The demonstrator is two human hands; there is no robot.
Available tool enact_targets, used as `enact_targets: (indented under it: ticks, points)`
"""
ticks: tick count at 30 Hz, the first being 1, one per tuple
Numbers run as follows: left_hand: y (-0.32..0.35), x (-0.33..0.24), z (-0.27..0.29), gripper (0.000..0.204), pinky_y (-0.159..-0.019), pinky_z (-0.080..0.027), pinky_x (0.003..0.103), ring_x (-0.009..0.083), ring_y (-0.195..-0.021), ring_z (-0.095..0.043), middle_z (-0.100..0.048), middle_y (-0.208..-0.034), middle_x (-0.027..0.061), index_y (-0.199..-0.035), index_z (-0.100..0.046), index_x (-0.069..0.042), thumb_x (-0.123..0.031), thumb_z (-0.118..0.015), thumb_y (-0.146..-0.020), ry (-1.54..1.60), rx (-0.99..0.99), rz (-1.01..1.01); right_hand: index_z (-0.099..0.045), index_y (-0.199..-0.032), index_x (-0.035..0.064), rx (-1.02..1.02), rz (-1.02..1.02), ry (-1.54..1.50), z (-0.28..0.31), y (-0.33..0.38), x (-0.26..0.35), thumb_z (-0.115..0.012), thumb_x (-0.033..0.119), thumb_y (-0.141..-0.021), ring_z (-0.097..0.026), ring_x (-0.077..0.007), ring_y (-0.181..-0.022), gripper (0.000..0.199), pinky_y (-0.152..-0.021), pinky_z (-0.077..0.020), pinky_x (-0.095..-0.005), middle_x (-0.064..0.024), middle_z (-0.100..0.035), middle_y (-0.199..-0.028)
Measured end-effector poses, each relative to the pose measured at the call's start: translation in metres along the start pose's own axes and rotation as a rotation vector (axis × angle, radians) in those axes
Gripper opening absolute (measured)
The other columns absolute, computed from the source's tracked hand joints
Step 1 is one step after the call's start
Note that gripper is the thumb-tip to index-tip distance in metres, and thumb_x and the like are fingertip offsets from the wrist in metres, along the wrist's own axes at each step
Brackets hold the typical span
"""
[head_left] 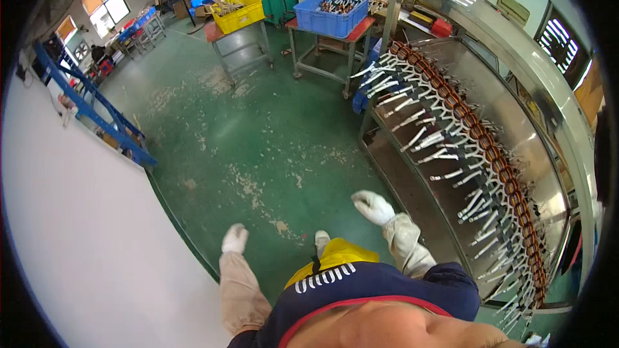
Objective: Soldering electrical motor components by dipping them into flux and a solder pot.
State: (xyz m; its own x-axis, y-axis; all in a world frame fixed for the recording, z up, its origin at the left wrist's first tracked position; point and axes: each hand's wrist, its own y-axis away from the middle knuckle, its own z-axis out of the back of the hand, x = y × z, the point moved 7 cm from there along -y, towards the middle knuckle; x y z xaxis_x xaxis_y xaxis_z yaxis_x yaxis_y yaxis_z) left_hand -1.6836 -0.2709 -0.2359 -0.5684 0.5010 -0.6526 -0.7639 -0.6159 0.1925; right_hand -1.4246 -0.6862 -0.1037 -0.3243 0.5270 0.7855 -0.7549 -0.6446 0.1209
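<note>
Beside the curved steel rack (516, 122) of copper-wound coil parts (451, 116), the gloved right hand (373, 207) hangs loosely curled and empty, nearest the rack's lower tray; the left hand (235, 239) is also empty, farther from the rack. Reaching well probably means squaring up to the rack first.

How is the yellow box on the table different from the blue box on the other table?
The yellow box is smaller and sits farther back; the blue box is wider and nearer the metal rack. The yellow box rests on a grey metal table; the blue box rests on a table with a red top. Both are open plastic crates with parts inside, standing on the green floor's far side.
</note>
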Motion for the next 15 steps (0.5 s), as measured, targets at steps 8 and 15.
enact_targets:
  ticks: [8,15]
  points:
    - [0.006,0.110,-0.071,0.042,-0.101,-0.042,0.042,0.0366,-0.119,-0.054,-0.061,-0.121,0.0208,-0.116,-0.064,-0.008,-0.034,-0.057,-0.084,-0.534,0.628,0.299,-0.060,-0.120,0.0047,-0.393,0.381,-0.321,0.188,-0.224,0.089,-0.059,0.026,-0.092,-0.060,-0.0220,-0.107,0.035,-0.095,-0.0460,-0.0336,-0.0092,-0.064,-0.113]
    - [-0.146,0.022,-0.035,0.038,-0.097,-0.044,0.042,0.0370,-0.116,-0.055,-0.061,-0.118,0.0201,-0.113,-0.064,-0.009,-0.032,-0.057,-0.084,-0.447,0.716,0.305,-0.057,-0.127,0.0136,-0.905,-0.024,-0.380,0.325,-0.340,0.029,-0.054,0.041,-0.095,-0.058,-0.0212,-0.114,0.042,-0.101,-0.0399,-0.0350,-0.0077,-0.062,-0.125]
